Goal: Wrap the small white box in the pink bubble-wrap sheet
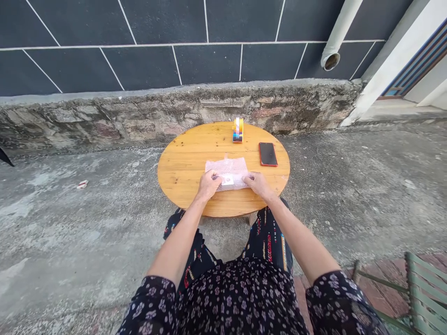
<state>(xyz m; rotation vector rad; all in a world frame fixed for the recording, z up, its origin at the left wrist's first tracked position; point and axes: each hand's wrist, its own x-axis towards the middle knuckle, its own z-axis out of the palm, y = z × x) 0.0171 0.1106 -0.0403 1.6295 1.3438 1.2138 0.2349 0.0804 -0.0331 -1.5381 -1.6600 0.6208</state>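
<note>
A sheet of pinkish bubble wrap lies on the round wooden table in front of me. Within it, near its front edge, shows a small white item with a faint print, whose kind I cannot make out. My left hand pinches the left side of the wrap, thumb toward the white item. On the opposite side my right hand grips the wrap with closed fingers. A small strip of what looks like clear tape sticks out from the wrap's far edge.
A yellow and blue tape dispenser stands at the table's far side. To the right lies a phone with a red edge. Beyond the table runs a stone wall base. A green slatted chair is at lower right.
</note>
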